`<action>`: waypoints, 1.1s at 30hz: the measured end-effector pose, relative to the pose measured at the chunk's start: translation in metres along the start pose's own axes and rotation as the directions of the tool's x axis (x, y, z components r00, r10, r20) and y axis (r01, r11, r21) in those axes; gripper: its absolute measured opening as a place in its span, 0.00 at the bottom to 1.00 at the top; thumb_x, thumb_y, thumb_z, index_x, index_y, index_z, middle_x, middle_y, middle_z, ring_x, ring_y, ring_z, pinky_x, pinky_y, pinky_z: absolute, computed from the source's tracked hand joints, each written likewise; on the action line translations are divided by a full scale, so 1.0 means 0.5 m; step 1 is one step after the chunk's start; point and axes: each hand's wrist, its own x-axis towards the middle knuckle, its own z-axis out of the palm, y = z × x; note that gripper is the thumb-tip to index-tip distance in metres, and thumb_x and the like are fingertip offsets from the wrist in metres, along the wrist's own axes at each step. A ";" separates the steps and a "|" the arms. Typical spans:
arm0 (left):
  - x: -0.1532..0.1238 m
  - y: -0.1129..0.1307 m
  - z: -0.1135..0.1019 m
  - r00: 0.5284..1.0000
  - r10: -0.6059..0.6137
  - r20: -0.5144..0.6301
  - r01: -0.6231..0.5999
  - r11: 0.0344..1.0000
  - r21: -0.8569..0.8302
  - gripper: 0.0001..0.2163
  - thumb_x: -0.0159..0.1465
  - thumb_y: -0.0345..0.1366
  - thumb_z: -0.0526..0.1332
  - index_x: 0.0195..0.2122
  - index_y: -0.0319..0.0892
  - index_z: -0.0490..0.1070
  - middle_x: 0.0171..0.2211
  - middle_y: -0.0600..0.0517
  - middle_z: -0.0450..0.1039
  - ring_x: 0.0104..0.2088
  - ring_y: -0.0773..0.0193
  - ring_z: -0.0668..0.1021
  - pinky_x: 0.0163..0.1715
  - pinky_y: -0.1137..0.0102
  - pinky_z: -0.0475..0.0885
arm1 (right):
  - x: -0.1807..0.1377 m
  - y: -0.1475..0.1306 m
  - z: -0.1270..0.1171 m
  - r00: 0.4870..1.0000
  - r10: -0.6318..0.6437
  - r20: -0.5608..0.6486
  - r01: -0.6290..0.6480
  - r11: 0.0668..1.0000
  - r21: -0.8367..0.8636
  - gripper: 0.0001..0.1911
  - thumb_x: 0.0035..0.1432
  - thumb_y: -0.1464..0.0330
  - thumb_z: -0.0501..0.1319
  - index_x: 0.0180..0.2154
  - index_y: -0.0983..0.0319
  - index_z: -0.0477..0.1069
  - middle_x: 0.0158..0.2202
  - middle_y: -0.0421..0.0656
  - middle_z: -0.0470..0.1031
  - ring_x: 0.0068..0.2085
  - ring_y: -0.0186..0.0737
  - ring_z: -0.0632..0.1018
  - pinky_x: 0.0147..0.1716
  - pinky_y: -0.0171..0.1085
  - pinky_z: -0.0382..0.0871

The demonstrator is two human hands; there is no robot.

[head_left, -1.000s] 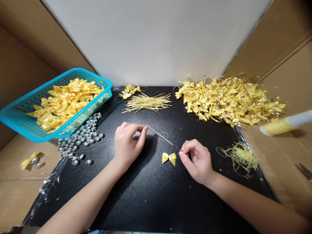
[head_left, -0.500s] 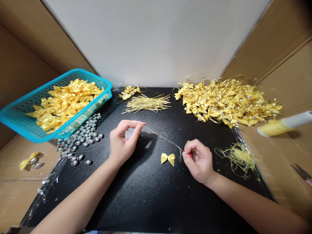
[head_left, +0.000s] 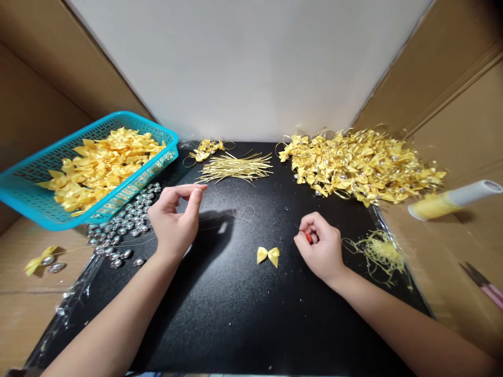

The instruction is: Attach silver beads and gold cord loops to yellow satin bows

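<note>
My left hand is raised over the black mat, thumb and forefinger pinched on the end of a thin gold thread that loops in a small curl over the mat's middle. My right hand rests on the mat with its fingers closed round a small red-handled tool. A single yellow ribbon bow lies flat on the mat just left of my right hand, touched by neither hand.
A turquoise basket of yellow bows tilts at the left, silver beads below it. Cut gold threads lie at the back, a big heap of finished bows back right, thread scraps, a yellow spool and scissors at right.
My left hand has drawn leftward and up with the thread end. The thread has gone slack into a small loop. My right hand has shifted slightly right.
</note>
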 end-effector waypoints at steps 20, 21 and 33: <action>-0.018 0.121 0.013 0.846 0.387 0.366 -0.386 0.919 -0.080 0.03 0.61 0.31 0.62 0.31 0.45 0.75 0.33 0.52 0.81 0.33 0.62 0.78 0.38 0.64 0.70 | 0.079 -0.123 0.006 0.957 -0.065 0.281 0.046 0.996 0.077 0.08 0.55 0.66 0.67 0.39 0.58 0.76 0.44 0.43 0.76 0.48 0.44 0.70 0.50 0.46 0.65; -0.015 0.130 0.016 0.827 0.412 0.382 -0.418 0.906 -0.072 0.03 0.61 0.31 0.62 0.31 0.45 0.75 0.33 0.53 0.82 0.33 0.62 0.78 0.38 0.64 0.70 | 0.086 -0.134 0.007 0.958 -0.046 0.284 0.028 0.997 0.069 0.06 0.56 0.66 0.66 0.37 0.58 0.76 0.44 0.43 0.76 0.48 0.44 0.70 0.50 0.47 0.64; 0.019 0.148 0.038 0.803 0.460 0.379 -0.512 0.858 0.045 0.04 0.61 0.33 0.63 0.29 0.45 0.75 0.32 0.55 0.82 0.30 0.62 0.76 0.34 0.65 0.67 | 0.116 -0.139 -0.043 0.956 -0.049 0.289 0.055 0.998 -0.011 0.08 0.59 0.72 0.61 0.28 0.60 0.74 0.36 0.41 0.73 0.43 0.41 0.68 0.46 0.44 0.61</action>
